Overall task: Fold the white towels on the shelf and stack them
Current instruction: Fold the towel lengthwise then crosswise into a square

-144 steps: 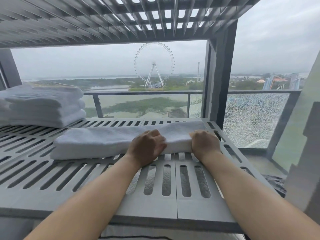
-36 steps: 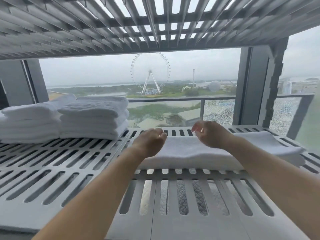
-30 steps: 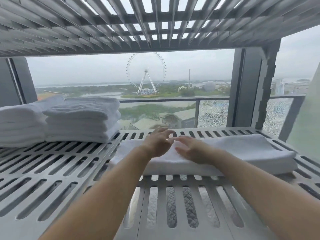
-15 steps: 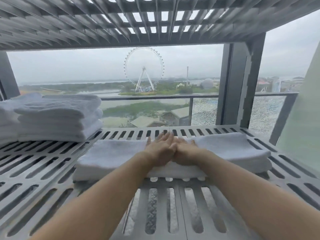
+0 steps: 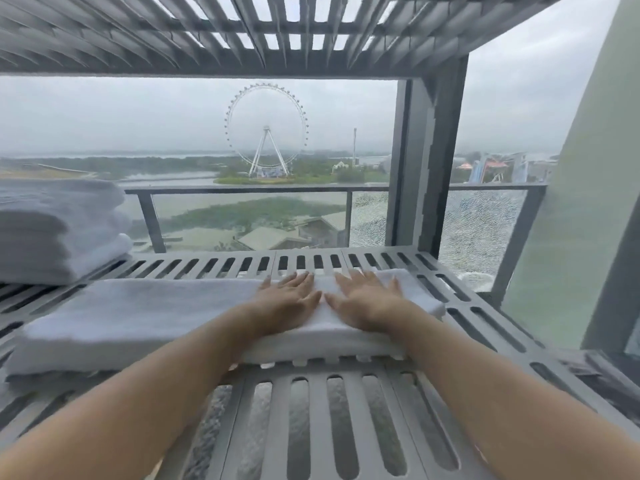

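The left hand [image 5: 289, 299] and right hand [image 5: 363, 299] lie flat and open, palms down, side by side on a long folded towel [image 5: 138, 317] lying across the slatted grey shelf [image 5: 346, 427]. A stack of folded towels [image 5: 59, 230] sits at the far left, beside a railing [image 5: 242, 190].

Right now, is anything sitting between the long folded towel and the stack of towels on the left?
Nothing visible. The towel lies under both flat hands, left hand and right hand, and only bare slatted shelf separates its left end from the stack.
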